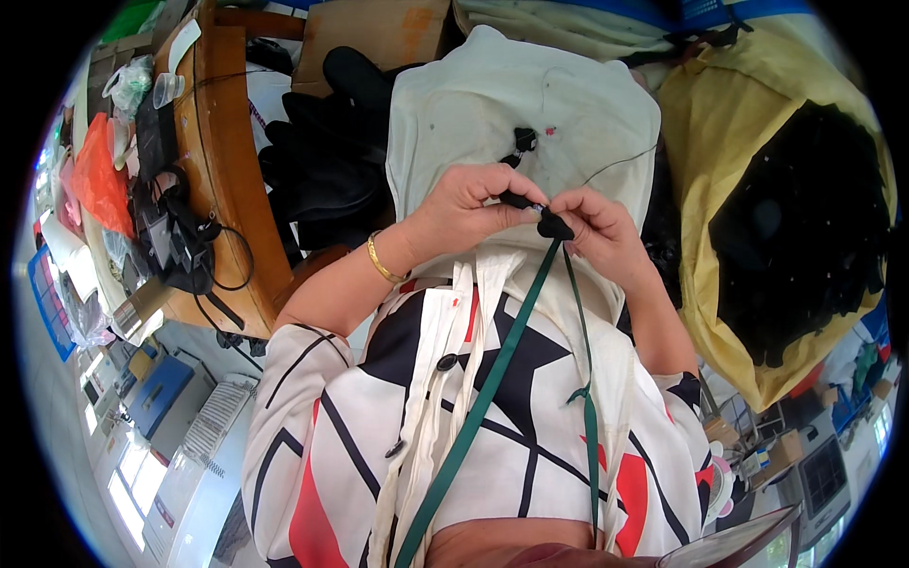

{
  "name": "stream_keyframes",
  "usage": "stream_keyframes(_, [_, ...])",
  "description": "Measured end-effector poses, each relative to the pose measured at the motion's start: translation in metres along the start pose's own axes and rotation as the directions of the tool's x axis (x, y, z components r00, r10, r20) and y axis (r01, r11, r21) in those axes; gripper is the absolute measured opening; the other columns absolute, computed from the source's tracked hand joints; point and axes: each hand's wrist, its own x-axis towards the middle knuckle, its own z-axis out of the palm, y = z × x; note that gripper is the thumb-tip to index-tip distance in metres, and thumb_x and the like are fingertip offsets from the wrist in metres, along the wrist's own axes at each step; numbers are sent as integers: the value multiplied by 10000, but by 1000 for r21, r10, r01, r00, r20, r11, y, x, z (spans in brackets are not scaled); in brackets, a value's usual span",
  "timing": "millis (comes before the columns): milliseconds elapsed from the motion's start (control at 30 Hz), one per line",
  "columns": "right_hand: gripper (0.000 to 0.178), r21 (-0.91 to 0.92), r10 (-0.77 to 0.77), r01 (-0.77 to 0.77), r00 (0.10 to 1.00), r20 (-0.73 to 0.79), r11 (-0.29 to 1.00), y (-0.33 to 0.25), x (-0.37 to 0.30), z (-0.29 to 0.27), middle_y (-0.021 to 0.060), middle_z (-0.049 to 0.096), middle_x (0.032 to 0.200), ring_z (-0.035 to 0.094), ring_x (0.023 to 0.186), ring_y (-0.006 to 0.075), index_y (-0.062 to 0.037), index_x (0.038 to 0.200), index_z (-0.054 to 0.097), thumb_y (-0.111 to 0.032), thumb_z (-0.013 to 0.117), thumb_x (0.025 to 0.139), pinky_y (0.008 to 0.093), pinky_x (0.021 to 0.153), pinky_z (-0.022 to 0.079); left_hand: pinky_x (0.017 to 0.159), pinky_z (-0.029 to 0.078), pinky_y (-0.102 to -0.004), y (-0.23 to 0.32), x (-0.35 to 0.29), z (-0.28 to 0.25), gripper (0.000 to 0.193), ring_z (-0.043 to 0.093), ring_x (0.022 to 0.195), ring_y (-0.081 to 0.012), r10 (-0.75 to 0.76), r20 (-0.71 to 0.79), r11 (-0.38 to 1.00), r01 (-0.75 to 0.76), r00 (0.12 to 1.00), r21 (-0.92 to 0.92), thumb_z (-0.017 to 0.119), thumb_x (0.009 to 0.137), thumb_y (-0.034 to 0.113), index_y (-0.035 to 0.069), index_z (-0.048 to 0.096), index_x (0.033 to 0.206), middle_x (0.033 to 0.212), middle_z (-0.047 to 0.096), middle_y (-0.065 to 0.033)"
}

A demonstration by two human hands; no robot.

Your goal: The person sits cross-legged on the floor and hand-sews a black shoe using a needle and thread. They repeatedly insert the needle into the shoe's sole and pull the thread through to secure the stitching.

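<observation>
Both hands meet over a white cloth (445,104) spread in front of me. My left hand (469,204), below a gold bangle (381,257), is closed in a pinch on a small black fabric piece (556,226). My right hand (598,225) pinches the same piece from the other side, fingertips together. A dark thread (620,163) curves over the cloth near my right hand; whether a needle is in my fingers is too small to tell. Another small black piece (524,140) lies on the cloth just beyond my left hand. A green ribbon (483,398) hangs close below my hands.
To the right stands a yellow sack (724,123) with black material (800,237) inside. A wooden table (222,151) on the left bears a black bag (180,232) and an orange plastic bag (99,180). Black padded items (322,161) and a cardboard box (369,38) sit beside the cloth.
</observation>
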Motion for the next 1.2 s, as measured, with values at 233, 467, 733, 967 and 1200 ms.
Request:
stream_keyframes(233, [127, 62, 15, -17, 999, 37, 998, 1, 3, 0, -48, 578, 798, 521, 647, 30, -54, 1089, 579, -145, 550, 1005, 190, 578, 426, 681, 403, -190, 8, 2, 4, 165, 528, 794, -47, -86, -39, 996, 85, 996, -37, 720, 854, 7, 36, 696, 1015, 889, 635, 15])
stream_keyframes(467, [258, 17, 142, -143, 988, 56, 990, -10, 13, 3, -44, 565, 762, 505, 613, 27, -89, 1200, 522, -257, 541, 1005, 182, 566, 407, 714, 443, -203, 4, 0, 5, 183, 557, 811, -39, -127, 7, 991, 127, 992, -39, 729, 839, 17, 24, 688, 1018, 915, 660, 2])
stream_keyframes(733, [100, -555, -231, 174, 972, -33, 813, -16, 18, 3, 29, 563, 742, 531, 597, 150, -65, 962, 625, -142, 654, 904, 300, 538, 433, 716, 478, -226, -15, 1, 7, 186, 583, 793, -54, -152, -31, 988, 153, 988, 32, 726, 841, 91, 17, 690, 1007, 862, 680, -12])
stream_keyframes(967, [85, -891, -517, 425, 804, 292, 158, -24, 24, 19, 95, 555, 750, 572, 640, 299, -61, 861, 615, -71, 685, 814, 387, 534, 441, 720, 498, -241, -11, -6, 5, 206, 610, 789, -68, -119, -61, 993, 120, 991, 8, 719, 833, 86, 0, 682, 1017, 869, 696, -53])
stream_keyframes(1200, [107, -816, -663, 532, 698, 269, 228, -36, 16, 39, 71, 604, 749, 571, 576, 235, -66, 844, 603, -6, 677, 796, 317, 513, 461, 711, 499, -279, -13, -9, 13, 206, 631, 765, -127, -46, -88, 996, 53, 995, 71, 708, 819, 80, 10, 677, 1010, 855, 691, -84])
